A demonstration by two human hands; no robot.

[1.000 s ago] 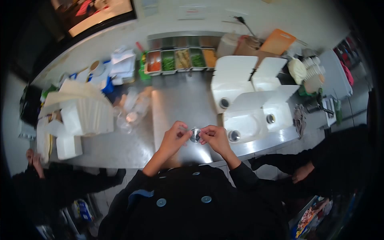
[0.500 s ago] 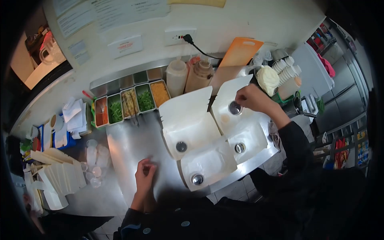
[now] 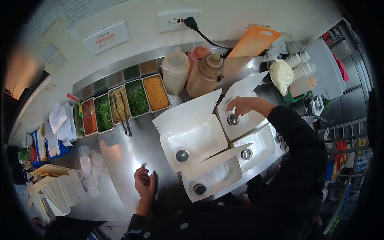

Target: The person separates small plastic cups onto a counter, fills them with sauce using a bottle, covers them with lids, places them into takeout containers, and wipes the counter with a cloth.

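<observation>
Four open white takeout boxes stand together on the steel counter. Each holds a small round cup with dark contents: the far right box [image 3: 252,118], the large left box [image 3: 200,140], the front box [image 3: 224,178] and the right front box [image 3: 266,140]. My right hand [image 3: 243,105] reaches into the far right box, fingertips closed at the top of its sauce cup [image 3: 233,119]. Over the bare steel left of the boxes hovers my left hand [image 3: 145,185], empty, with its fingers loosely curled and apart.
Behind, metal pans hold shredded greens [image 3: 105,116], chopped herbs [image 3: 137,101] and orange crumbs [image 3: 156,93], with tongs [image 3: 127,120] across one. Squeeze bottles [image 3: 206,76] and an orange cutting board [image 3: 254,41] line the wall. Clear plastic cups [image 3: 91,168] and folded cartons [image 3: 56,188] lie left.
My right hand has come down onto the sauce cup in the far right box. The left hand stays empty over the counter. The view has moved closer and tilted.
</observation>
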